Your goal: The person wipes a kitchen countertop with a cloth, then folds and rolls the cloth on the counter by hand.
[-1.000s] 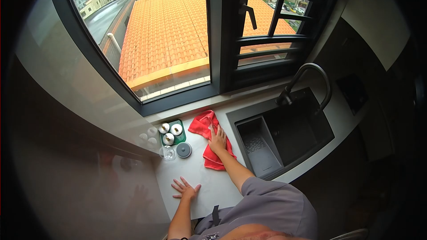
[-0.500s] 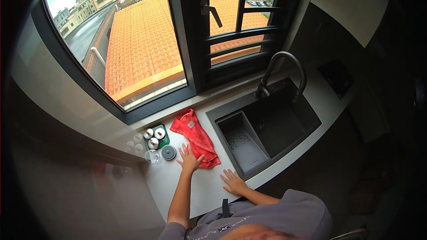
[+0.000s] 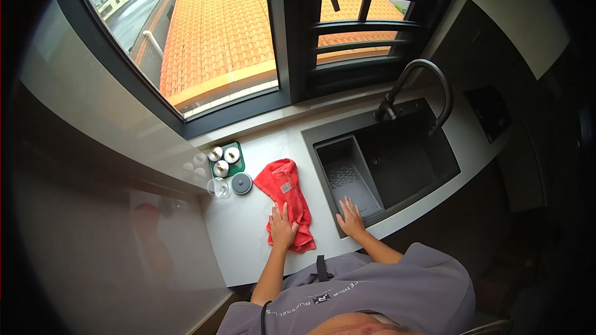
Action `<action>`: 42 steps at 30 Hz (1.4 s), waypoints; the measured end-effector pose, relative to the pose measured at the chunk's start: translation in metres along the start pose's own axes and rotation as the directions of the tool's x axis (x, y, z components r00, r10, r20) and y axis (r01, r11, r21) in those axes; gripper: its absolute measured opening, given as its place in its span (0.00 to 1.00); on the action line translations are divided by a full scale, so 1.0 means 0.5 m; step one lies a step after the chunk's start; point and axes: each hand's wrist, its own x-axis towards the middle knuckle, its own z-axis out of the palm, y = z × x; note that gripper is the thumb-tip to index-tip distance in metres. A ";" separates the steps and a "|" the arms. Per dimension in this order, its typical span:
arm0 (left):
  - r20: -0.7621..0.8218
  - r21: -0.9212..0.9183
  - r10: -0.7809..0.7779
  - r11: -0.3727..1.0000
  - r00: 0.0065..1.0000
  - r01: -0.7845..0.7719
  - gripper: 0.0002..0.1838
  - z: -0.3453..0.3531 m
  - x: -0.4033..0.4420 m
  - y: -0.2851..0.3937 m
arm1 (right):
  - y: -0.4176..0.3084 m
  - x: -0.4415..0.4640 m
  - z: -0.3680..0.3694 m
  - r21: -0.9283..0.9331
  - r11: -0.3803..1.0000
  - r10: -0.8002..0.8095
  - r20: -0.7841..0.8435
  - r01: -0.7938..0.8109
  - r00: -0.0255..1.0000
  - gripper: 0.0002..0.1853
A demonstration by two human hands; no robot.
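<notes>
On the counter (image 3: 241,231), the left hand (image 3: 283,232) lay spread on the red cloth (image 3: 290,198); the right hand (image 3: 352,218), also spread and empty, was at the front of the sink (image 3: 411,160). Flat, even pressure seemed best, to keep the cloth from bunching against the lid (image 3: 242,183) beyond.

Red cloth (image 3: 293,200), tray (image 3: 238,165) on countertop (image 3: 239,236)

Green tray (image 3: 238,168) holding three white round items (image 3: 232,156); grey lidded item (image 3: 241,183), clear container (image 3: 219,188) just beside. Dark curved tap (image 3: 387,109). Window (image 3: 282,43), orange tiled roof (image 3: 217,31) outside.
</notes>
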 end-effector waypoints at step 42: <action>-0.129 0.321 -0.040 0.944 0.991 0.080 0.27 -0.040 0.004 -0.011 | -0.160 0.158 0.038 -0.191 0.880 0.471 0.469 -0.435 0.747 0.88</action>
